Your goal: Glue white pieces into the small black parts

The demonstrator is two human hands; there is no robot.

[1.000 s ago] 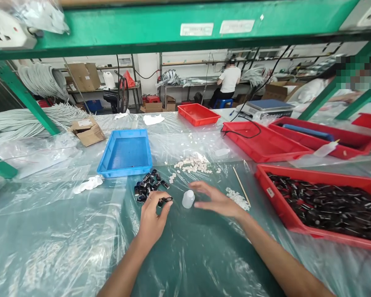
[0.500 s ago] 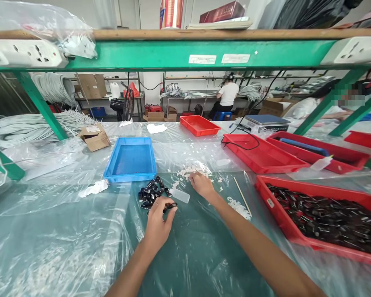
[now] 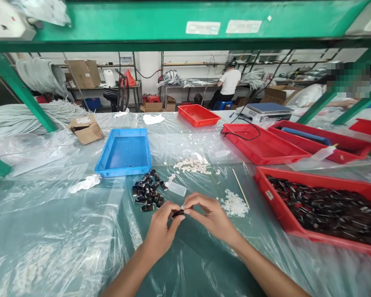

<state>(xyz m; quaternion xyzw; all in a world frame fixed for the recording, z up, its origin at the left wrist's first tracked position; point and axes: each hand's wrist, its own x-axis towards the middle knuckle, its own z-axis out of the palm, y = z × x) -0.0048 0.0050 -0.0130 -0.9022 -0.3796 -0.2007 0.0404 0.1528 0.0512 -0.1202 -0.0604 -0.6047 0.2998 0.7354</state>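
My left hand [image 3: 160, 231] pinches a small black part [image 3: 177, 213] between thumb and fingers. My right hand [image 3: 210, 216] meets it from the right, holding a tiny white piece [image 3: 182, 207] against the black part. Both hands hover over the plastic-covered table. A heap of similar black parts [image 3: 147, 192] lies just beyond my left hand. A small clear bottle [image 3: 177, 189] lies on its side next to that heap. White bits form one pile [image 3: 192, 165] farther back and another pile [image 3: 233, 204] right of my right hand.
A blue tray [image 3: 123, 152] sits behind the black heap. A red tray [image 3: 312, 206] full of black parts stands at right, more red trays [image 3: 262, 144] beyond it. A thin wooden stick [image 3: 240, 187] lies near the white bits. A person sits at a far bench [image 3: 228, 82].
My right hand came back from the far white pile with a white piece and joined my left hand. The bottle, upright a second ago, now lies on its side.
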